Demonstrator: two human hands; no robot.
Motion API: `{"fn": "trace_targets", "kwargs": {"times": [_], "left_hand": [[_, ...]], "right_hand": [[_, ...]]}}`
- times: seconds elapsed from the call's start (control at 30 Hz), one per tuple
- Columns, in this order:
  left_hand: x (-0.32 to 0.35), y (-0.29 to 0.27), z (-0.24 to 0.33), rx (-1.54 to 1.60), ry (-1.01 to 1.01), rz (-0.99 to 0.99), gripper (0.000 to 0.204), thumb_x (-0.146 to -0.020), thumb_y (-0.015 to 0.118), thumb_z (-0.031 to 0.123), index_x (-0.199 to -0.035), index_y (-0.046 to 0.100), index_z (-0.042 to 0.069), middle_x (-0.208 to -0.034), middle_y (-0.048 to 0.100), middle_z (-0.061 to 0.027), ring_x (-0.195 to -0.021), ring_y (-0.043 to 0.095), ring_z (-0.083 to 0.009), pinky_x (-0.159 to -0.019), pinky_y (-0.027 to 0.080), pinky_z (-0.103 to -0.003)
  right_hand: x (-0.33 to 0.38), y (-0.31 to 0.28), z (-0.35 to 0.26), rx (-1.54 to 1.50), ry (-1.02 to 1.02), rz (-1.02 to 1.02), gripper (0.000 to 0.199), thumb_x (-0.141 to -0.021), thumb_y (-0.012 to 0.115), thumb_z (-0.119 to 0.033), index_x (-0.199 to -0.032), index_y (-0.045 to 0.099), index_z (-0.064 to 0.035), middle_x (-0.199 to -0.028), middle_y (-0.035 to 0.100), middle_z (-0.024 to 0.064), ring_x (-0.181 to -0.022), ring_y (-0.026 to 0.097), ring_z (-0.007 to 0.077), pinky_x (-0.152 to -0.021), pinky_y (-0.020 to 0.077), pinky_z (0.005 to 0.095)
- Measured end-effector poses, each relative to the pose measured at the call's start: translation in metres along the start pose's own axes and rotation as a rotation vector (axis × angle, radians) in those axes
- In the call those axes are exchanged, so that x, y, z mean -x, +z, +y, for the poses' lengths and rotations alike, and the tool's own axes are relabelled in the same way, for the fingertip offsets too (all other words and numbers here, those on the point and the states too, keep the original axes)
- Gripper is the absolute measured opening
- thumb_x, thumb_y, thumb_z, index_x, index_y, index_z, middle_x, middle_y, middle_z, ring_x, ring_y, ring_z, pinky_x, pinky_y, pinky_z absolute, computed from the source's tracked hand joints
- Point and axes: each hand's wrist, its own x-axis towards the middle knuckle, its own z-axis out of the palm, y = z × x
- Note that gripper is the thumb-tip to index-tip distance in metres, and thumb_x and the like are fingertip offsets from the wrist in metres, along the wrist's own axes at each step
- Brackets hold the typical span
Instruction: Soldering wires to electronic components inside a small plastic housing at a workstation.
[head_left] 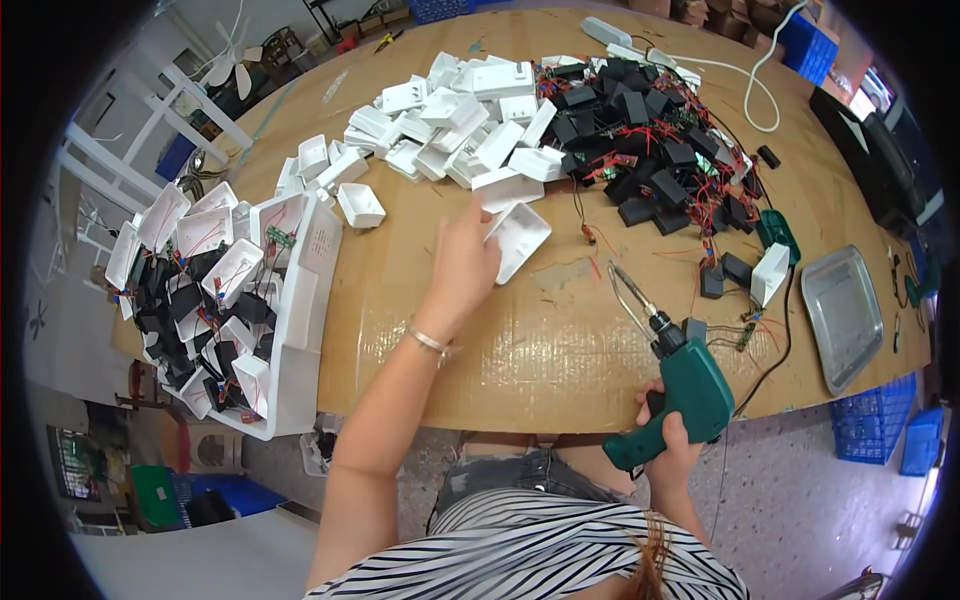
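My left hand (pixel 466 250) reaches over the cardboard-covered table and is closed on the edge of an open white plastic case (pixel 523 243). The case lies tilted, its hollow side up, at the near edge of the white pile. In my right hand (pixel 672 446) is a dark green soldering gun (pixel 692 392), gripped by its handle. Its metal tip points up and away over the table, apart from the case. Some of my right fingers are hidden behind the tool.
White plastic cases (pixel 455 112) are heaped at the back. Black box-shaped parts (pixel 640 105) with red wires and small boards lie to their right. A white crate (pixel 308 300) of wired cases stands left. A metal tray (pixel 843 318) sits right; a black cable (pixel 778 365) trails from the gun.
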Motion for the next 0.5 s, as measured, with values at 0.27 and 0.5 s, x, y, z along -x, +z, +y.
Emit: {"fn": "trace_targets", "kwargs": {"times": [0.27, 0.5], "left_hand": [[0.074, -0.006, 0.02, 0.029, 0.308, -0.297, 0.036, -0.077, 0.05, 0.0, -0.112, 0.049, 0.001, -0.108, 0.05, -0.0178, -0.096, 0.05, -0.0369, -0.083, 0.043, -0.04], [0.059, -0.009, 0.026, 0.121, 0.397, -0.273, 0.036, -0.075, 0.059, 0.011, -0.11, 0.053, 0.006, -0.109, 0.053, -0.0148, -0.103, 0.048, -0.0336, -0.088, 0.04, -0.041]], "right_hand": [[-0.006, 0.002, -0.001, 0.024, -0.065, -0.003, 0.045, -0.083, 0.051, -0.026, -0.113, 0.044, 0.0075, -0.099, 0.052, 0.0165, -0.072, 0.052, 0.0159, -0.073, 0.0432, 0.0298], [-0.004, 0.002, -0.002, 0.008, -0.058, 0.021, 0.045, -0.084, 0.05, -0.028, -0.111, 0.045, 0.0073, -0.099, 0.053, 0.0161, -0.072, 0.052, 0.0158, -0.074, 0.0431, 0.0306]]}}
